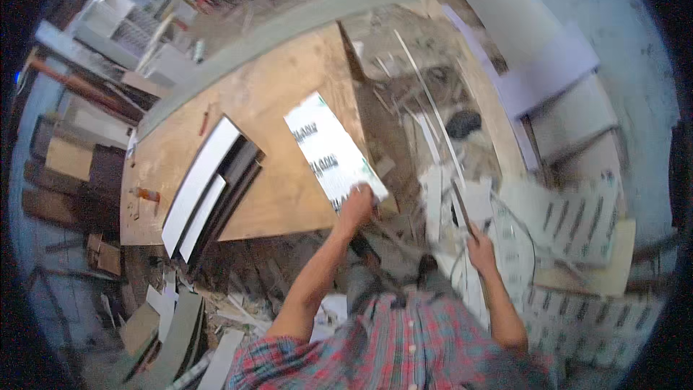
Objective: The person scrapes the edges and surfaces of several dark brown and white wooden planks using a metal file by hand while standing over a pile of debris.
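My left hand (359, 204) is closed on the near right corner of a white rectangular board (328, 148) with dark print. That board lies over the right part of a plywood-topped table (253, 94). In my right hand (481, 251), held low on the right, is a long thin strip (432, 105). It looks dark close to the fingers and pale farther off, and it slants away to the far left. Motion blurs both hands a little.
Several long white-and-dark panels (209, 191) are stacked on the table's left side, overhanging its near edge. A small orange bottle (146, 194) lies at the left. Offcuts (170, 325) litter the floor. Printed sheets (577, 209) and leaning boards (505, 22) stand to the right.
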The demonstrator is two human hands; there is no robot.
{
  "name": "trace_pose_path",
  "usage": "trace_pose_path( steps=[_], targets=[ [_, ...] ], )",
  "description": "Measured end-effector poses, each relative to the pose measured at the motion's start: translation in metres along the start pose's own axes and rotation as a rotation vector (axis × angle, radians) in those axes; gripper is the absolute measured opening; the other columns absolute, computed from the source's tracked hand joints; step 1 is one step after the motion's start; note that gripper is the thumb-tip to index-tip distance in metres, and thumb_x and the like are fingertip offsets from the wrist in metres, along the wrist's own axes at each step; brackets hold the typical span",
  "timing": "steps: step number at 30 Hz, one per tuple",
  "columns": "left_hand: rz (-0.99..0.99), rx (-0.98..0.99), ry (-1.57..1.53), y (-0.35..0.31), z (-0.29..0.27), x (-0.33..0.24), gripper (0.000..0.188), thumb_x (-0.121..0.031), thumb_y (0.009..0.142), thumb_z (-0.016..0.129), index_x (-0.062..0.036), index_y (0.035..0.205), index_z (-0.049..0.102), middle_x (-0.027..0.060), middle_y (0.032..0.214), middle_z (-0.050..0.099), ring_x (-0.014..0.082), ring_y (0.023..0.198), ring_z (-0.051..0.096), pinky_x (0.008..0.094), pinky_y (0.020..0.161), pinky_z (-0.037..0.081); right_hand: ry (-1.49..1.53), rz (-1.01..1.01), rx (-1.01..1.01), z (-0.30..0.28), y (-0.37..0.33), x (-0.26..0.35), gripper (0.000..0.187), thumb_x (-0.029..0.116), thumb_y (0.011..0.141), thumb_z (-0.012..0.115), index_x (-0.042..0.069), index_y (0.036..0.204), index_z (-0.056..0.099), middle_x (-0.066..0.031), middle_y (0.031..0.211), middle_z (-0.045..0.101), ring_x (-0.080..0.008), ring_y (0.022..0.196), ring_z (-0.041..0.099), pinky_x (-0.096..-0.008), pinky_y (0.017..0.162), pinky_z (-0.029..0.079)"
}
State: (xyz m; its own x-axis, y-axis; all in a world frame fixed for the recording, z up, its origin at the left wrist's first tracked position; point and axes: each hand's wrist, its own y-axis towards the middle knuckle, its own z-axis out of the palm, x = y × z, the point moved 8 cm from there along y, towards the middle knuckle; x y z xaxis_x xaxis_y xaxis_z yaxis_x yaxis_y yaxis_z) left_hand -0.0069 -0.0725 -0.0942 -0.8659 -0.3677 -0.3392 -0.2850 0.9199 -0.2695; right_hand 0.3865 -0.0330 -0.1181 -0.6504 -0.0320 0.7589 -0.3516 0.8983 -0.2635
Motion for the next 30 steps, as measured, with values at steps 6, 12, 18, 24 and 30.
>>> trace_pose_path(
  steps=[6,12,18,24,30],
  targets=[
    [0.016,-0.596,-0.532,-0.006,-0.007,0.066,0.020,-0.015,0.104,0.053,0.0029,0.113,0.053,0.0242,0.108,0.067,0.0404,0.090,0.070,0.0484,0.076,0.056,0.196,0.036,-0.017,0.110,0.050,0.101,0.067,0.023,0.093,0.071,0.003,0.153,0.048,-0.0132,0.103,0.073,-0.0164,0.086,0.065,-0.0328,0.079,0.052],
    [-0.387,-0.504,-1.595,-0.016,0.052,0.104,0.028,-0.021,0.108,0.049,0.0062,0.110,0.056,0.0174,0.104,0.069,0.0189,0.088,0.070,0.0307,0.067,0.054,0.203,0.104,-0.160,0.165,0.084,0.152,0.085,0.037,0.084,0.081,0.002,0.153,0.047,-0.0269,0.124,0.070,-0.0343,0.116,0.068,-0.0404,0.099,0.051],
    [-0.451,-0.230,-1.472,-0.013,0.048,0.110,0.026,-0.024,0.109,0.049,0.0013,0.109,0.053,0.0140,0.096,0.069,0.0169,0.082,0.065,0.0306,0.068,0.054,0.021,0.166,-0.111,0.186,0.105,0.179,0.100,0.049,0.076,0.086,0.000,0.153,0.045,-0.0291,0.137,0.062,-0.0400,0.127,0.061,-0.0428,0.106,0.047],
    [-0.486,-0.214,-1.688,-0.015,0.040,0.123,0.030,-0.024,0.109,0.050,0.0015,0.097,0.059,0.0092,0.082,0.067,0.0154,0.068,0.065,0.0306,0.062,0.053,0.104,0.154,-0.136,0.190,0.121,0.171,0.101,0.041,0.075,0.089,-0.003,0.153,0.042,-0.0263,0.133,0.065,-0.0351,0.120,0.064,-0.0416,0.103,0.050],
    [-0.215,-0.267,-1.362,-0.026,-0.034,0.097,0.024,-0.023,0.106,0.057,-0.0002,0.099,0.059,0.0099,0.091,0.066,0.0140,0.074,0.067,0.0286,0.068,0.055,0.419,0.119,-0.088,0.184,0.146,0.133,0.083,0.025,0.085,0.084,-0.004,0.152,0.044,-0.0142,0.115,0.067,-0.0210,0.102,0.063,-0.0332,0.091,0.050]
  ],
)
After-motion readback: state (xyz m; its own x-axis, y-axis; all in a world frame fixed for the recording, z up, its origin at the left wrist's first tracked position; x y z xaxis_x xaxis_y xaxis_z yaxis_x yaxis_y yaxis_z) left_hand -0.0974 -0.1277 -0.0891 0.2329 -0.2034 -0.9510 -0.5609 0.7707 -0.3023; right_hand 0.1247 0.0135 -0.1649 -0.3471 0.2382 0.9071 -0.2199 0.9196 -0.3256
